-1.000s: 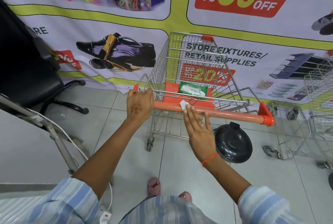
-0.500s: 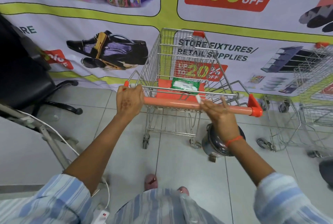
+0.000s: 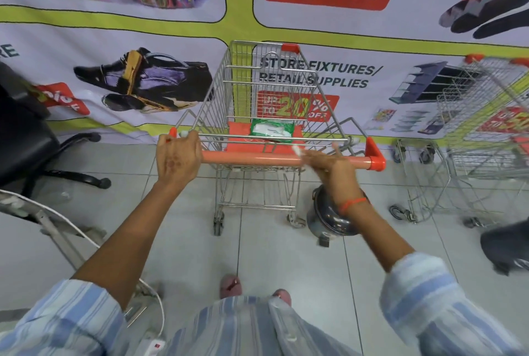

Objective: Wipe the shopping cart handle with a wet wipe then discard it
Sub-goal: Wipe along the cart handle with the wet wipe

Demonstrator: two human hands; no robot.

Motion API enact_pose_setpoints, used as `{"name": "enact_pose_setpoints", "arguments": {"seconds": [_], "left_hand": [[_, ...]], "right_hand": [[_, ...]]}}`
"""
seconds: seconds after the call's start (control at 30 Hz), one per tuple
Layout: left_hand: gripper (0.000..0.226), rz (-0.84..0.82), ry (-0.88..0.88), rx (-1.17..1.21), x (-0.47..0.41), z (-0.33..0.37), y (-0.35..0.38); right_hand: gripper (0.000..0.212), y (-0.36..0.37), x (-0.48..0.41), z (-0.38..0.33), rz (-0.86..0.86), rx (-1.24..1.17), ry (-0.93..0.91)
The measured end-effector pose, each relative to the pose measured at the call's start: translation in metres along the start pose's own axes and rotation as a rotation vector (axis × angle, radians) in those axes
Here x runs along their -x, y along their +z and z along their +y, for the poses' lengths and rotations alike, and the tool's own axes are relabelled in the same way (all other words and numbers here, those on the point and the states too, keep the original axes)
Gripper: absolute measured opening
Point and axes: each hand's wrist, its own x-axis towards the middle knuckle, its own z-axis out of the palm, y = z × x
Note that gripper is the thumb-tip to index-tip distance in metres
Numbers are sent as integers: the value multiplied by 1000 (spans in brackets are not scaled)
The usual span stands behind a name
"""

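Observation:
A wire shopping cart [image 3: 266, 89] stands in front of me with an orange handle [image 3: 252, 160] across its near end. My left hand [image 3: 177, 158] grips the handle's left end. My right hand [image 3: 329, 164] lies over the handle right of centre, pressing a small white wet wipe [image 3: 297, 151] against the bar; only a corner of the wipe shows past the blurred fingers. A green pack of wipes [image 3: 270, 129] rests on the cart's orange child seat.
A dark round bin with a lid [image 3: 329, 221] sits on the tiled floor under my right wrist. A second cart [image 3: 472, 141] stands at the right. A black office chair [image 3: 25, 138] and a metal frame with a white cable [image 3: 57, 221] are at the left. A printed banner covers the wall behind.
My right hand has slid with the wipe along the handle from its middle toward the right. The left hand has kept its grip. The view has shifted slightly.

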Motion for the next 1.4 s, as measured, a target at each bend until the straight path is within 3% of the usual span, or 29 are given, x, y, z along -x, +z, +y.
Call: {"name": "enact_pose_setpoints", "arguments": {"seconds": [0.13, 0.43, 0.6, 0.7, 0.83, 1.0, 1.17, 1.4], "left_hand": [[17, -25, -34, -29, -2, 1, 4], [17, -43, -77, -50, -1, 2, 8], [17, -54, -58, -44, -2, 1, 8], [19, -37, -61, -55, -1, 3, 10], [17, -19, -82, -17, 0, 6, 8], [18, 14, -80, 19, 2, 10, 6], [47, 3, -86, 64, 2, 9, 4], [27, 27, -63, 64, 6, 13, 6]], "right_hand": [[24, -37, 5, 26, -8, 12, 172], [29, 35, -42, -79, -255, 33, 37], [23, -5, -26, -35, -241, -130, 173], [28, -38, -18, -3, -263, -82, 202], [26, -29, -27, -10, -296, 33, 134], [26, 26, -49, -76, -348, 9, 32], [28, 59, -67, -122, -399, 88, -111], [25, -17, -39, -50, -446, -80, 96]]}}
